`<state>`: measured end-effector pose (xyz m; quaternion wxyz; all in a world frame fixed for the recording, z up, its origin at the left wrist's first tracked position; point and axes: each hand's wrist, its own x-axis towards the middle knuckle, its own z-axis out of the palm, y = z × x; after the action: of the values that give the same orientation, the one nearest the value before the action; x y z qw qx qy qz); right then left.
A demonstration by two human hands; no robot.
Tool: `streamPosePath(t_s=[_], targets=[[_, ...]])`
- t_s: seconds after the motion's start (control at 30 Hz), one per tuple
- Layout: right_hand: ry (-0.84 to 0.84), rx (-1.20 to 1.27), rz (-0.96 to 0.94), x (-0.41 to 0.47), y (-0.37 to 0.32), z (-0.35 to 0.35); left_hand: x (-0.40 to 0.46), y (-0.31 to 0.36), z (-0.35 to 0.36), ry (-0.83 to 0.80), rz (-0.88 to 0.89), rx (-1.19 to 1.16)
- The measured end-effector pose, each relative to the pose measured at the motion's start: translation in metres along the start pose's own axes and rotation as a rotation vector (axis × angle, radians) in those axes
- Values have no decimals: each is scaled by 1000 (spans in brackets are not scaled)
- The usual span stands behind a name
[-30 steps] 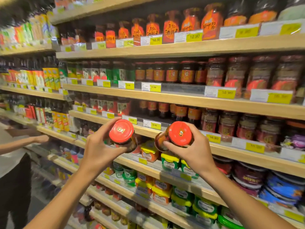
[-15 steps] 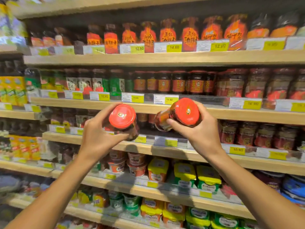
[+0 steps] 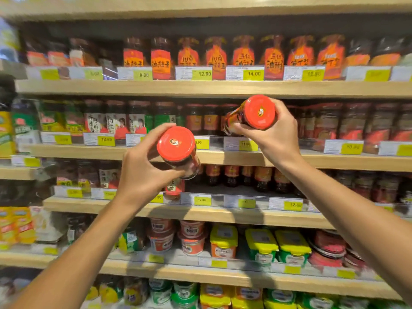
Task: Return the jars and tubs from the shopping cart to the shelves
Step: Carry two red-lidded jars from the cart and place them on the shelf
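Note:
Two red-lidded sauce jars are held up in front of the wooden shelves. My left hand grips the left jar, lid facing me, level with the edge of the shelf that carries dark jars with orange labels. My right hand grips the right jar, tilted with its base towards that shelf's row of similar jars. The shopping cart is out of view.
Above is a shelf of orange-labelled jars with yellow price tags. Below, a shelf holds small dark bottles with bare space in front. Lower still sit red tubs and yellow-lidded tubs.
Both hands have risen with their jars; the right jar went from the third shelf level up to the second. The view has tilted up and the person at the left has left the frame.

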<state>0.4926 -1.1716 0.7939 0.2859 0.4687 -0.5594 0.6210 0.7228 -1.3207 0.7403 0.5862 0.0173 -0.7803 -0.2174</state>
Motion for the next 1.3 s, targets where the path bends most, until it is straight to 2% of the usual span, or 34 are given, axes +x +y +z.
streamPosePath(t_s=[0.2,0.5,0.97,1.13,1.3], targets=[[2,-45,19,10,15,24,8,-10,-8,5,42,11],[-50,-243,91,32,35,40,27,-19,-17,9,87,10],[-208,-514,304,65,34,60,73,-33,-3,97,93,-21],[-297,-638,302,75,36,69,92,-45,4,136,43,-18],[-230,-666,289,79,44,74,99,-53,15,164,9,-41]])
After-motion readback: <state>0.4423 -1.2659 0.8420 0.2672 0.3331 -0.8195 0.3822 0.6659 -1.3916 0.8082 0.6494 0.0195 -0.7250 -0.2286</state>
